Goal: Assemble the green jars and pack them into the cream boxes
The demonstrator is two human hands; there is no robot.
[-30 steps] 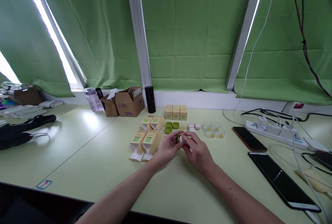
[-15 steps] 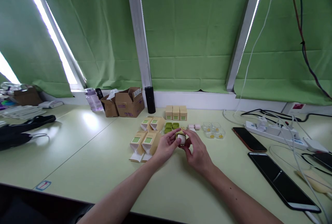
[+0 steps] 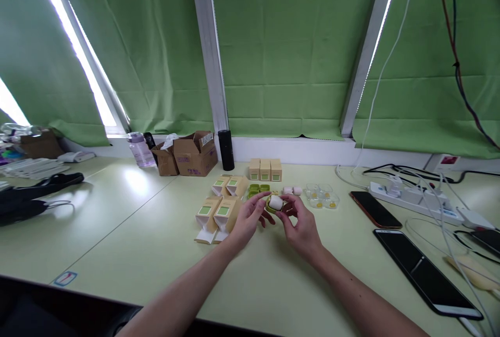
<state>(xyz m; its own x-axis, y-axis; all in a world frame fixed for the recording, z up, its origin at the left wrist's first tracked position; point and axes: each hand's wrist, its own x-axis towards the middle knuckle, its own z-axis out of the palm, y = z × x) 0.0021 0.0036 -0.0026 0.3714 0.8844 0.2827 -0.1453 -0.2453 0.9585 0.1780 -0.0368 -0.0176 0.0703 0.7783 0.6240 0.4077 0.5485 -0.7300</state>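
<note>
A small green square container (image 3: 269,208) with a rounded white piece (image 3: 276,202) in its opening is held up between both hands, over the table. My right hand (image 3: 302,226) pinches it from the right, thumb below and fingers at the upper edge. On the other side, my left hand (image 3: 248,217) has its fingers curled about the left edge. Just behind them stand several similar green containers (image 3: 254,189), partly covered by the left fingers. Pink-white rolled pieces (image 3: 292,190) lie beyond the right fingers. Kraft boxes with green labels (image 3: 222,212) stand left of my left hand, lower flaps folded out.
Three more kraft boxes (image 3: 265,170) stand at the back. A clear tray with yellow spots (image 3: 321,196) is at the right, near two phones (image 3: 425,269) and a power strip (image 3: 414,199) with cables. Cardboard cartons (image 3: 195,154) and a black cylinder (image 3: 225,150) line the wall.
The container has turned and tilted in my hands, so more of the white piece shows. My left thumb has drawn back from its front, while the right fingers grip its right side.
</note>
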